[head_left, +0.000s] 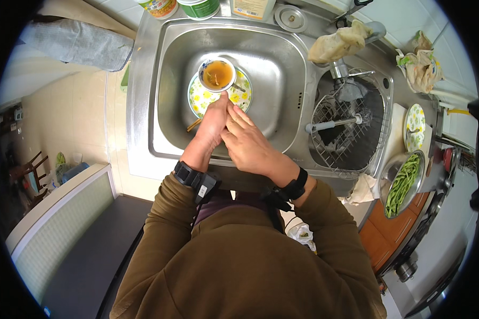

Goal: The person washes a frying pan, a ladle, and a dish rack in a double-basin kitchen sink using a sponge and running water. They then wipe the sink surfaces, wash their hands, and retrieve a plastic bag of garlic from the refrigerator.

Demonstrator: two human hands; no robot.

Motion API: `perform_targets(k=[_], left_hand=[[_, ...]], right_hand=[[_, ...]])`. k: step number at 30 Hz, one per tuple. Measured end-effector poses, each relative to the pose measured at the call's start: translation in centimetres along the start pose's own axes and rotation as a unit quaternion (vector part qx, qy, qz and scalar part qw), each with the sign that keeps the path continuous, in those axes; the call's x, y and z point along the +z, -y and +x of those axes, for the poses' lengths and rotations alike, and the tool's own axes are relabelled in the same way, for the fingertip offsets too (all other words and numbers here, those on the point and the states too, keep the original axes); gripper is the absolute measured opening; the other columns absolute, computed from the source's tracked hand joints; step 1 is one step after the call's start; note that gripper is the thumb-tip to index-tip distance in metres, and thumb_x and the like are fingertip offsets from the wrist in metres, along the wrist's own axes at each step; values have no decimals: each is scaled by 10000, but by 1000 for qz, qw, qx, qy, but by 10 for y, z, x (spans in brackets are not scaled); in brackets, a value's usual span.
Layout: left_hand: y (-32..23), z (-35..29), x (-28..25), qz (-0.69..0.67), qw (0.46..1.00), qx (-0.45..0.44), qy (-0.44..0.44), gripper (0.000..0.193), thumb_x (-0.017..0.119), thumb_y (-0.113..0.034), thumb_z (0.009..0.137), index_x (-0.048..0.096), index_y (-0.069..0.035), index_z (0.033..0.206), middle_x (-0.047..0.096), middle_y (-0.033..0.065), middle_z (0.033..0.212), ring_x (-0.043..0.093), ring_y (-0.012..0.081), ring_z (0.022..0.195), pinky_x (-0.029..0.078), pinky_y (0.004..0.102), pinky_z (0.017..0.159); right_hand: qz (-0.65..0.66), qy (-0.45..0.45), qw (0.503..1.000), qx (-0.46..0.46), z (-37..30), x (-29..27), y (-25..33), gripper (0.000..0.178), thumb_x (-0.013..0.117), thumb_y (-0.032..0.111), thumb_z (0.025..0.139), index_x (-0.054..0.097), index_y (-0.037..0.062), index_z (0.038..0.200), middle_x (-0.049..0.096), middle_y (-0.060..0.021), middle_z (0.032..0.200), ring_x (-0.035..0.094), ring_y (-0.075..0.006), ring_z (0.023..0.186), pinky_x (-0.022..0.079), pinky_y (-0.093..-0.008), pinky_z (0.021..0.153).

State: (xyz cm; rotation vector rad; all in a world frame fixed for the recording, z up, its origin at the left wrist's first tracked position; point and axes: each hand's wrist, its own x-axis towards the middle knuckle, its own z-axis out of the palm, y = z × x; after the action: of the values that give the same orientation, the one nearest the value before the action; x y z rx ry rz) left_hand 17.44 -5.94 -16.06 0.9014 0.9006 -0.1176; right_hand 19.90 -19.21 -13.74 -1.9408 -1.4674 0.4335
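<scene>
Over the sink's left basin, my left hand and my right hand are pressed together, the right lying partly over the left. Both have stretched fingers, though some are hidden where they meet, and no held thing shows. Just beyond the fingertips is a small white-and-blue bowl of orange-brown liquid; whether a fingertip touches its rim I cannot tell. A yellow-flowered plate lies beneath the bowl. One metal utensil handle shows beside it, and wooden chopsticks stick out below the plate.
The right basin holds a wire basket under a cloth-wrapped faucet. Right of it are a bowl of green beans and a flowered plate. A round metal drain cover and several containers, including a green tub, line the back.
</scene>
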Motion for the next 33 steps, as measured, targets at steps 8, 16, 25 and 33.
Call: perform_targets(k=[8, 16, 25, 33], left_hand=[[2, -6, 4, -182, 957, 142, 173, 354, 343, -347, 990, 491, -49, 871, 564, 91, 941, 550, 198, 920, 460, 338, 839], [6, -21, 16, -254, 934, 129, 217, 195, 535, -93, 910, 491, -42, 1093, 555, 79, 1019, 577, 198, 943, 480, 339, 856], [-5, -16, 5, -291, 943, -24, 157, 257, 452, -295, 960, 515, -55, 894, 552, 75, 778, 576, 207, 746, 486, 328, 706], [-8, -37, 22, -94, 963, 197, 156, 162, 547, -124, 911, 514, 0, 1011, 596, 91, 830, 612, 210, 850, 492, 309, 795]], right_hand=[[836, -182, 495, 151, 2, -3, 4, 512, 318, 270, 966, 321, -61, 1357, 334, -178, 1410, 297, -284, 1327, 212, -402, 1104], [902, -173, 373, 132, 12, -9, 1, 702, 234, 494, 958, 175, -39, 1411, 187, -166, 1481, 157, -274, 1381, 108, -376, 1130], [872, -120, 458, 126, 1, 4, 4, 777, 241, 557, 934, 155, -49, 1412, 134, -162, 1495, 107, -266, 1394, 80, -367, 1137], [904, -115, 400, 100, 4, -9, -3, 820, 210, 592, 922, 113, -55, 1417, 133, -167, 1495, 105, -273, 1395, 98, -377, 1131]])
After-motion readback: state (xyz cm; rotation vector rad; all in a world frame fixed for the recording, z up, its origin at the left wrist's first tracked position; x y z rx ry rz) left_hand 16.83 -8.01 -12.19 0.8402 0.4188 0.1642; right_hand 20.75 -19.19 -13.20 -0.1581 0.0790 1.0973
